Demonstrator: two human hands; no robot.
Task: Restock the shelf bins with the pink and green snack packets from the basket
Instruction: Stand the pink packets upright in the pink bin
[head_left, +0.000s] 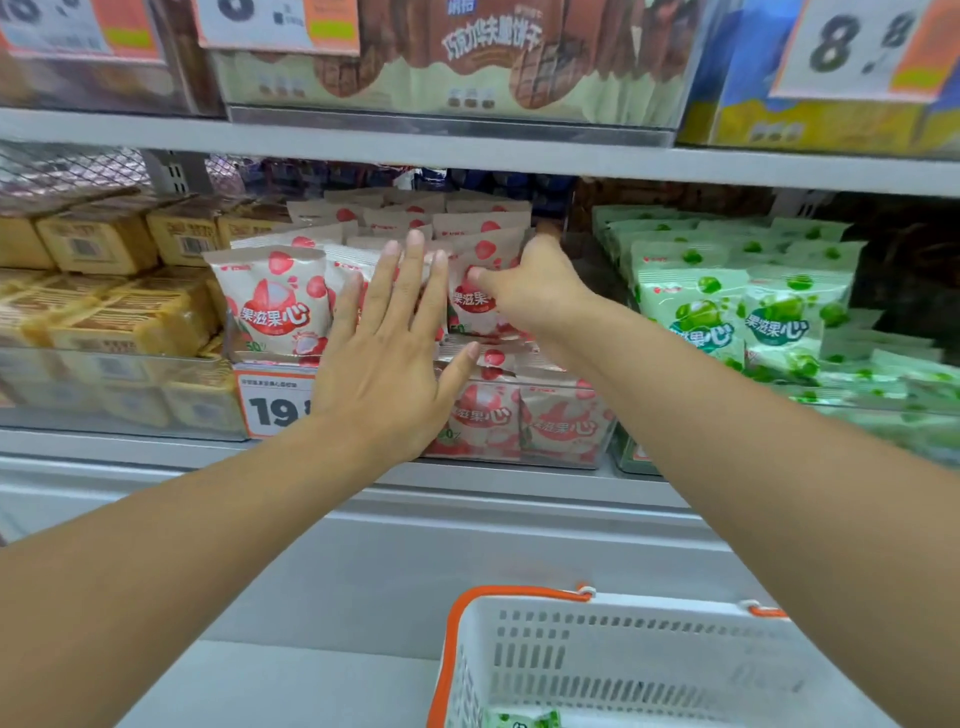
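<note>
Both hands reach into the middle shelf bin. Left hand (387, 358) lies flat with straight, spread fingers against the front row of pink snack packets (278, 301), covering part of them. Right hand (530, 283) curls round the top of one upright pink packet (470, 306) at the right end of that row, thumb in front of it. Pink packets fill the clear bin (550, 460) in upright rows, with more lying beneath, behind an orange-edged price tag (272, 402). Green snack packets (727, 312) stand in the neighbouring bin to the right; yellow wrapped cakes (104, 312) occupy the bin to the left. Below, a white basket (623, 654) with an orange handle holds one green packet (522, 719) at its bottom edge of view. Brown biscuit packs (467, 57) sit on the shelf above.
</note>
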